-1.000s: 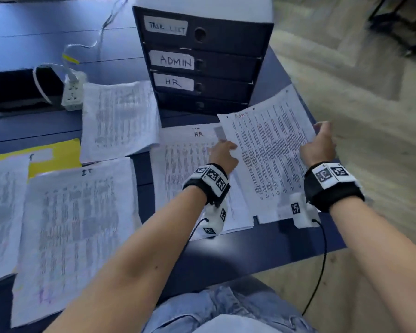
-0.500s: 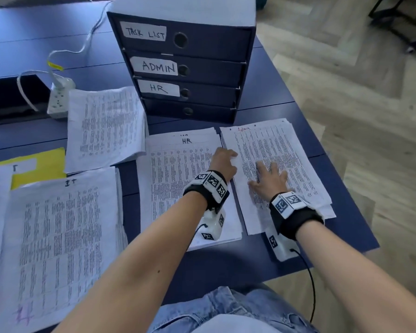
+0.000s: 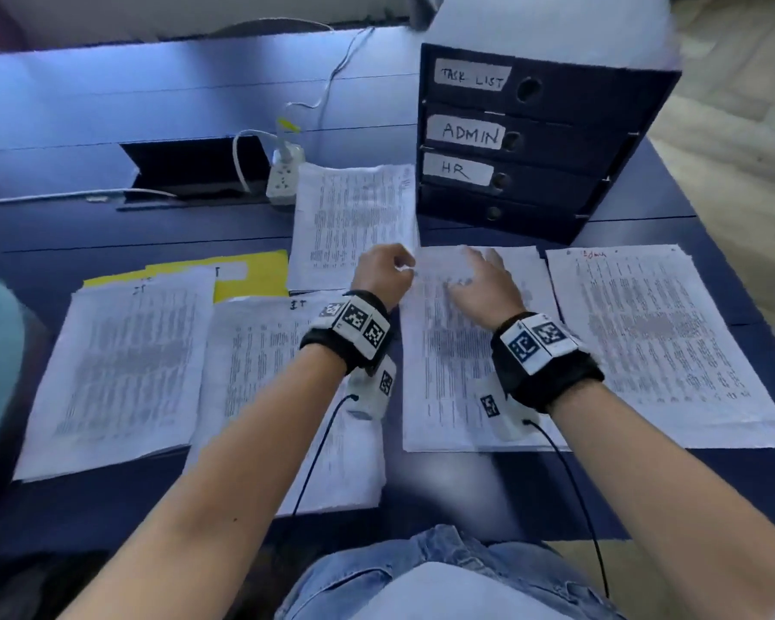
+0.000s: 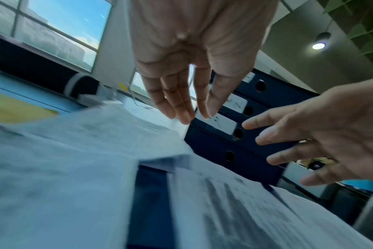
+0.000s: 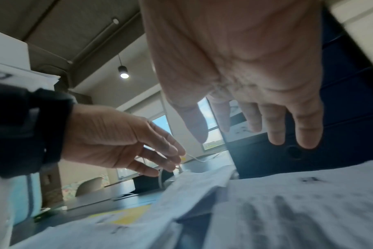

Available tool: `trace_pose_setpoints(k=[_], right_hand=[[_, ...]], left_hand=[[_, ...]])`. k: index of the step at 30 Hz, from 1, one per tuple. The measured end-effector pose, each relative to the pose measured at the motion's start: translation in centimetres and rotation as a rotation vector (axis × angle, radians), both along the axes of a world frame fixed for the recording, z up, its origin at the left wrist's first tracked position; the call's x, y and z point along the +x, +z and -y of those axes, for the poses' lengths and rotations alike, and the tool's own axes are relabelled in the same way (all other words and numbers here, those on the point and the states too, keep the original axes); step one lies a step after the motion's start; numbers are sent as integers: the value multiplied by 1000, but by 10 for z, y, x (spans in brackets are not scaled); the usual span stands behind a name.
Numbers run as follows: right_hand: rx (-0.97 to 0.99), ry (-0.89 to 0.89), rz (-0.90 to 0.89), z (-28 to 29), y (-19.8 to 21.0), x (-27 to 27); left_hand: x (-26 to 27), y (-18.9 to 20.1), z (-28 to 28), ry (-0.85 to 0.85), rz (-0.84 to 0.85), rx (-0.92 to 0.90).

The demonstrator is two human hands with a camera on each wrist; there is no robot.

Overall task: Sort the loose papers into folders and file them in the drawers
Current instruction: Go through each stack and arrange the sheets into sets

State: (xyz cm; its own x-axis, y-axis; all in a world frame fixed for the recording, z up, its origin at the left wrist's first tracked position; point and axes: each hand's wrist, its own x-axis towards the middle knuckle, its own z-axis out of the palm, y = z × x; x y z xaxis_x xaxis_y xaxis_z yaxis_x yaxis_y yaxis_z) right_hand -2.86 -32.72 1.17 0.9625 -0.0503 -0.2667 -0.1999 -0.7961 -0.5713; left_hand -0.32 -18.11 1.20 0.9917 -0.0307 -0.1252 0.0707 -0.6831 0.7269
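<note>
**Papers: squaring the middle stack before filing**

Papers lie in five separate stacks on the dark blue counter [image 3: 108, 105]. The middle stack [image 3: 457, 364] sits at the near edge, directly in front of the drawer unit [image 3: 542, 140], whose labels read TASK LIST, ADMIN and HR. The stack headed "Admin" in red [image 3: 658, 333] lies just beside it toward the right edge. Two more stacks [image 3: 122, 364] lie toward the left edge, one partly covering a yellow folder [image 3: 251, 275].

Grip state:
- Left hand [image 3: 383, 272]: fingers extended and relaxed, holding nothing, above the far left corner of the middle stack.
- Right hand [image 3: 484, 284]: fingers spread, holding nothing, over the far half of the same stack. Contact with the paper cannot be confirmed.

Judged step: gathering the middle stack for a folder.

Procedure:
1. Press the right palm flat to pin the sheets.
2. Slide the left fingers [image 4: 181, 107] under the corner, lifting the whole stack and not only the top sheets.
3. Tap the edges square before lifting clear.
4. Keep the stack apart from the adjacent stacks to avoid mixing categories.

A power strip [image 3: 283, 179] and cable lie near the far stack [image 3: 354, 226]; keep sheets off them.
</note>
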Motion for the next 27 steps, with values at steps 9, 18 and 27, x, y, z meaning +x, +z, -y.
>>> trace_pose_setpoints(k=[9, 18, 27], right_hand=[[56, 252, -6, -148, -6, -17], [-202, 396, -95, -220, -45, -50], [-344, 387, -34, -228, -52, -60]], left_hand=[[-20, -11, -171, 117, -114, 243], [-37, -40, -231, -97, -249, 559], [-31, -50, -242, -219, -219, 587]])
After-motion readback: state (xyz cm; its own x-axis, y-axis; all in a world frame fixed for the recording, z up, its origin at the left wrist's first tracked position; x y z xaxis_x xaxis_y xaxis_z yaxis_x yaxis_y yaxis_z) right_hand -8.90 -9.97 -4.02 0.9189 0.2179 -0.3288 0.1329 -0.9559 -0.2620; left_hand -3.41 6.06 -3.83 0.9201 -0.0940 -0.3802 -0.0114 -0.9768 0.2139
